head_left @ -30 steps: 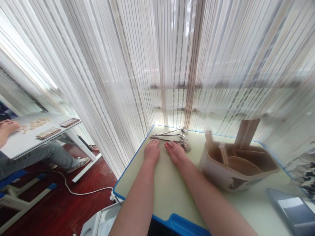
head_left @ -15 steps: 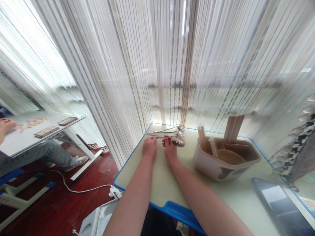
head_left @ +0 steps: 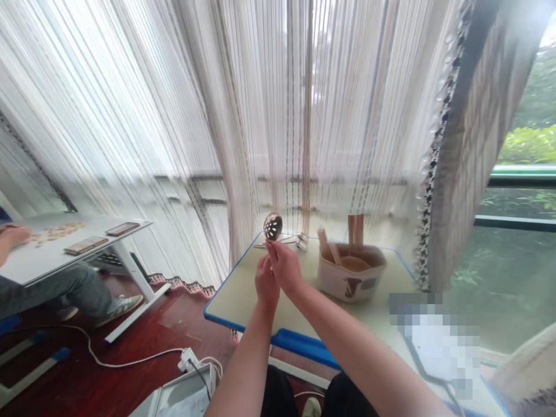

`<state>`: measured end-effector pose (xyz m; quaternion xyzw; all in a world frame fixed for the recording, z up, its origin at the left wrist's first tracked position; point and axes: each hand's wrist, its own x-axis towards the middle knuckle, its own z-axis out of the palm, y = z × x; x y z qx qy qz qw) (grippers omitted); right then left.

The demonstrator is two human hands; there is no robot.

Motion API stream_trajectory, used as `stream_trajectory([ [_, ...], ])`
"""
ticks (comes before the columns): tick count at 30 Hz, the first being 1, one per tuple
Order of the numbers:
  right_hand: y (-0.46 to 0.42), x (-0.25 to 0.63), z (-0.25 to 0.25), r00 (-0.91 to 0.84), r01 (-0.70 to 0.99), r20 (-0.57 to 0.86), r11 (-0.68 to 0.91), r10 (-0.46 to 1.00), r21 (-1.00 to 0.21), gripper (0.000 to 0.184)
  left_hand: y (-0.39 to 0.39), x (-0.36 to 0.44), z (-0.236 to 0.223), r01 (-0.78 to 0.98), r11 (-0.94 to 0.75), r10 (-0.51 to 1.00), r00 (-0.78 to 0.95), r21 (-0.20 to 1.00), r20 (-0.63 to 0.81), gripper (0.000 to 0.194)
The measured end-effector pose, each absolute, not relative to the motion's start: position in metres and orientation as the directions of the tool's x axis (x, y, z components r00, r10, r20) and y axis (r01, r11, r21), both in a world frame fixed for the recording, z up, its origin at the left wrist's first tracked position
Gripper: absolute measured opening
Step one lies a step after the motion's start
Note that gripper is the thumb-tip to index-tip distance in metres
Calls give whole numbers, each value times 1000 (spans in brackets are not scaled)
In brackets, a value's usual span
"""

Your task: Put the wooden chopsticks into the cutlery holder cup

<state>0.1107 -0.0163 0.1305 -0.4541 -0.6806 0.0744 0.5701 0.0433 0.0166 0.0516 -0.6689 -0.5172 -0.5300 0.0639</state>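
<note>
A metal slotted spoon point(head_left: 273, 226) is held up over the table, its bowl with several slots at the top. Just below the bowl, my right hand point(head_left: 285, 265) is closed around its handle. My left hand point(head_left: 266, 279) is closed right beside and slightly under the right one, at the lower handle, which the fingers mostly hide. Behind my hands, more metal utensils point(head_left: 299, 240) lie on the table point(head_left: 237, 292); their exact kinds are hard to make out.
To the right stands a caddy point(head_left: 334, 278) holding wooden pieces and wrapped bundles. A tablet-like device point(head_left: 434, 347), partly blurred out, lies at the right edge. Sheer curtains hang behind. At left, another person's hand point(head_left: 15, 234) rests at a white table point(head_left: 26, 263) with small pieces.
The slotted spoon has been lifted from the pile of utensils and raised upright. My hands have come together on it. The view has shifted toward the right.
</note>
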Motion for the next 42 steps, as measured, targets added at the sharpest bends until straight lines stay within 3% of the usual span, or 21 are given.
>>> stream_trajectory([
  [3,-54,142,153,49,530,730,602,681,-597,30,-17,59,68,636,-583,601,-82,506,795,23],
  [6,-86,184,174,58,497,750,632,659,-595,29,-44,84,90,539,-704,564,28,463,825,21],
  [14,-130,286,203,159,453,731,609,664,-651,32,-79,165,132,393,-828,509,228,399,830,25],
  [19,-134,328,200,234,441,720,589,653,-677,34,-76,202,143,380,-855,484,344,353,805,26],
  [25,-130,359,191,263,538,739,542,620,-645,32,-68,236,151,492,-840,477,469,228,744,22],
  [38,-101,388,134,340,622,686,393,643,-677,25,-34,264,128,399,-803,593,610,443,525,23],
  [42,-94,393,111,362,637,674,357,644,-684,27,-38,264,123,447,-803,596,606,393,528,23],
])
